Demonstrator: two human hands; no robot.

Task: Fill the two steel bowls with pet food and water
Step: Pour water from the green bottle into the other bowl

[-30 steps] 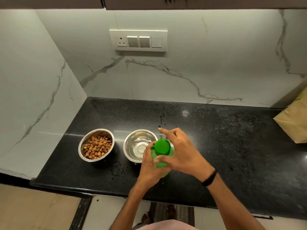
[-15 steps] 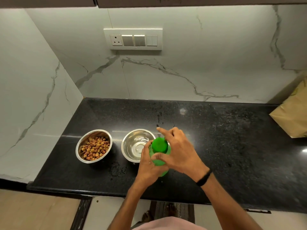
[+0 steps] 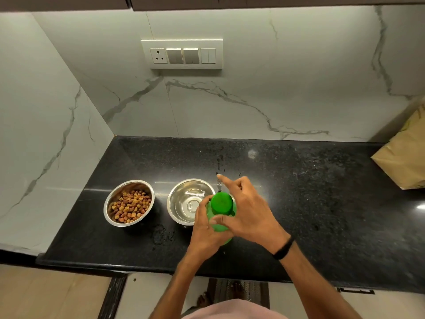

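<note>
Two steel bowls stand side by side on the black counter (image 3: 310, 203). The left bowl (image 3: 110, 204) holds brown pet food kibble (image 3: 130, 206). The right bowl (image 3: 174, 199) holds clear water. Just right of it stands an upright green bottle (image 3: 217, 226) with a green cap (image 3: 222, 203). My left hand (image 3: 204, 231) wraps the bottle's body from the left. My right hand (image 3: 248, 210) grips the cap between thumb and fingers, its index finger stretched out.
A brown paper bag (image 3: 404, 160) sits at the counter's far right. Marble walls close the back and left, with a switch panel (image 3: 181, 54) on the back wall. Water spots lie on the counter in front of the bowls.
My hands and the bottle stay in place by the water bowl. My right hand's fingers shift slightly around the cap. The view drifts a little.
</note>
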